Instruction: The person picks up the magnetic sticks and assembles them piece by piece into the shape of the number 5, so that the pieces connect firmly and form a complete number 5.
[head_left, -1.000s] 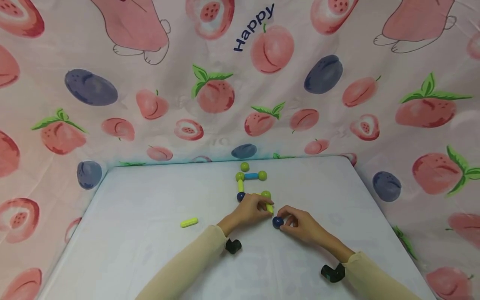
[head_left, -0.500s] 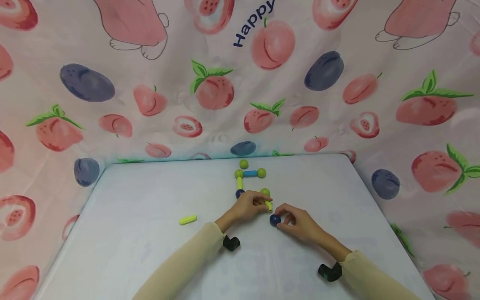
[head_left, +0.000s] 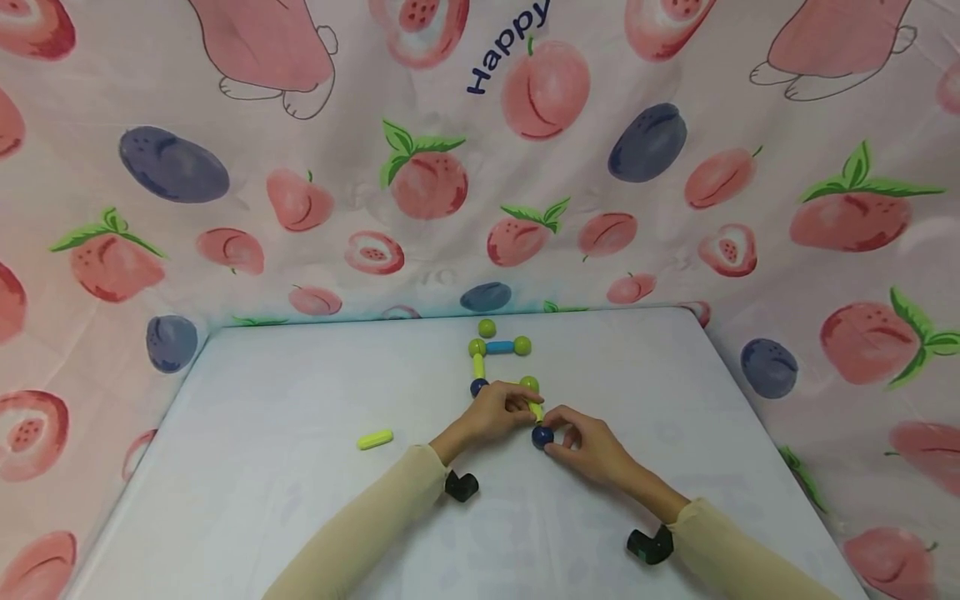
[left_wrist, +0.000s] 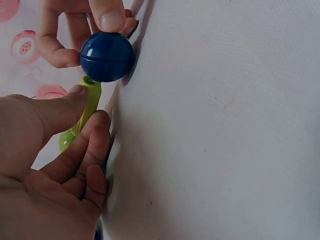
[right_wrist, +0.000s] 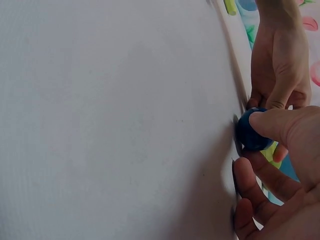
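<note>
My left hand [head_left: 501,412] pinches a yellow-green rod [left_wrist: 91,100] between thumb and fingers. The rod's far end meets a green ball [head_left: 529,384]. With thumb and fingertips my right hand [head_left: 588,442] holds a dark blue ball [left_wrist: 106,57] right at the rod's near end, low over the table. Behind my left hand, another dark blue ball [head_left: 478,387] is partly hidden. From it a yellow-green rod [head_left: 478,366] runs back to a green ball [head_left: 477,347], which a blue rod [head_left: 499,347] links to a further green ball [head_left: 522,345].
A loose green ball [head_left: 487,327] lies near the back edge of the white table [head_left: 300,383]. One loose yellow-green rod [head_left: 375,439] lies to the left of my left hand. A fruit-patterned cloth [head_left: 337,208] hangs behind and beside the table.
My right hand has moved left with the dark blue ball, up to the end of the rod. My left hand keeps its pinch on the rod. The head view has tilted slightly.
</note>
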